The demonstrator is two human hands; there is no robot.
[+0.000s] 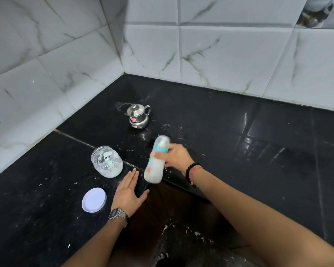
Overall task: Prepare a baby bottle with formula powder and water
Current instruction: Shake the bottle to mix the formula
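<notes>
From my remote feed: on the black stone surface (210, 120), my right hand (176, 156) grips the milky-white plastic baby bottle (156, 160) at centre, teat tilted toward one o'clock; my left hand (128, 188) lies flat at seven o'clock of it, beside the clear powder jar (107, 161).

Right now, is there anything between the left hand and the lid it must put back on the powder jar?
Nothing visible. The left hand lies flat on the counter, and the white lid lies just to its left, with bare counter between.
</notes>
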